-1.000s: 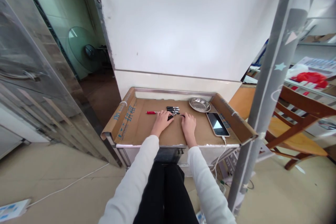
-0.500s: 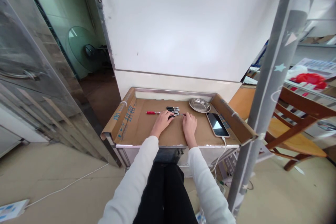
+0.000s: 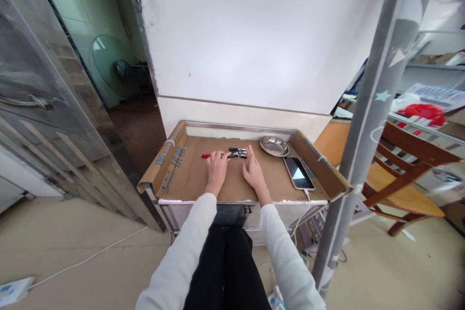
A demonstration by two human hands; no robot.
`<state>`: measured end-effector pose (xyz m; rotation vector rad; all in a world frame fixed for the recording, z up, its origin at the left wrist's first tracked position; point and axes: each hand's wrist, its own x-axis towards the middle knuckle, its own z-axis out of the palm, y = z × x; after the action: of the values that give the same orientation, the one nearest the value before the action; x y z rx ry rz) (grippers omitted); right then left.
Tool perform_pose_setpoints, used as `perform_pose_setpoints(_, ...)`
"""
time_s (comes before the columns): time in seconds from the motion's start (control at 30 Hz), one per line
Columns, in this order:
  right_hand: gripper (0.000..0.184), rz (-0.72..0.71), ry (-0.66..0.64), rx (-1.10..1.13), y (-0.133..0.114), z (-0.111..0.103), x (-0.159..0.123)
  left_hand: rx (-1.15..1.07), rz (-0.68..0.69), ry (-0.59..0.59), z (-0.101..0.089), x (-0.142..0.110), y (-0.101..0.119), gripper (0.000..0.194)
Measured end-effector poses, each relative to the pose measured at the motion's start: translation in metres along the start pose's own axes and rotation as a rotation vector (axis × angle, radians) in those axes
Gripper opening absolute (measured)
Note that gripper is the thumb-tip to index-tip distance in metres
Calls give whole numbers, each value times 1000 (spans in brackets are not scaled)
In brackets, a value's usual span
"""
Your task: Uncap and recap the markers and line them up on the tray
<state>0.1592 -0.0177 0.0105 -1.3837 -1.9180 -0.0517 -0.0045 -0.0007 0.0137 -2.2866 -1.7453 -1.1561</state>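
Note:
A small cluster of black pens (image 3: pixel 238 153) lies on a cardboard-lined tray table (image 3: pixel 189 181). A red pen (image 3: pixel 208 156) lies to their left. My left hand (image 3: pixel 217 169) rests flat on the cardboard, its fingertips at the red pen's right end and near the black pens. My right hand (image 3: pixel 253 172) stands on its edge with the fingers stretched out, just right of the black pens. Neither hand grips anything. White sleeves cover both forearms.
A round metal dish (image 3: pixel 275 146) sits at the back right of the tray. A phone (image 3: pixel 298 173) on a white cable lies at the right. A grey pole (image 3: pixel 358 155) and a wooden chair (image 3: pixel 410 174) stand to the right. A metal cabinet (image 3: pixel 47 106) is on the left.
My left hand slid left toward the red pen. My right hand turned from flat onto its edge and reached further forward, beside the black pens. The view shifted slightly.

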Motion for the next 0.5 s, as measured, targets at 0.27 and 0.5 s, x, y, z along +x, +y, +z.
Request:
perform_pose_setpoints(0.27, 35, 180, -11, -292, 12, 13, -2, 91, -330, 108, -1, -18, -16, 27)
perform_pose_setpoints(0.5, 36, 237, -31, -326, 7, 13, -3, 112, -315, 64, 15, -6, -16, 33)
